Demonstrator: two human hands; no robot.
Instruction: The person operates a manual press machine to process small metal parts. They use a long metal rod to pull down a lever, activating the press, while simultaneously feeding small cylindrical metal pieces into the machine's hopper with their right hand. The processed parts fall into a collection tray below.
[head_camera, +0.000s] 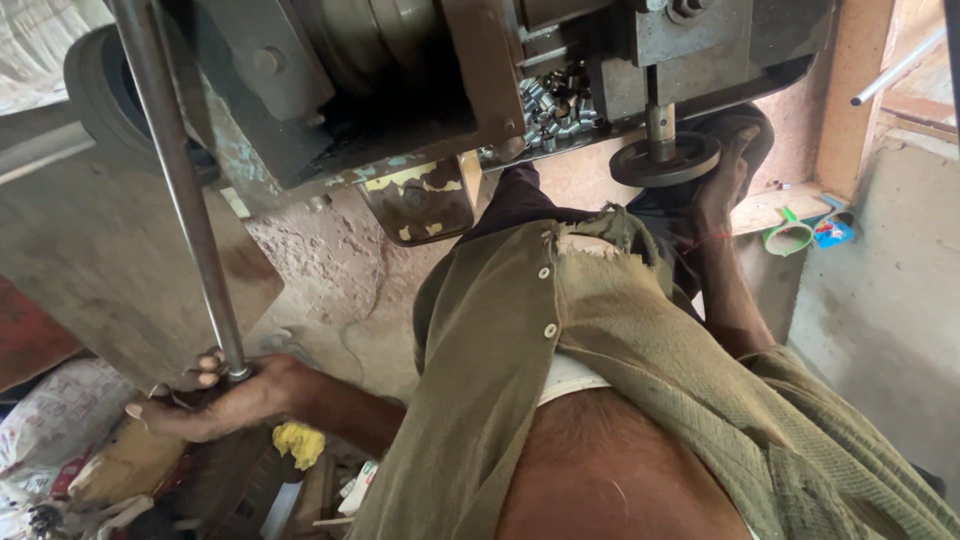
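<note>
My left hand (222, 398) is at the lower left, closed around the bottom end of a long steel rod (180, 180) that slants up to the top edge. At the upper right, my right hand (725, 175) reaches to a dark round handwheel (665, 160) on a short vertical shaft under the grey machine (400, 80), with its fingers curled on the wheel's rim. My olive torn shirt (600, 340) fills the lower middle.
Several small metal sleeves (555, 100) are heaped on the machine's ledge. A big grey metal plate (100, 250) leans at the left. A yellow rag (298, 443) and sacks (50, 425) lie below it. A green cup (788, 238) sits on a shelf at the right.
</note>
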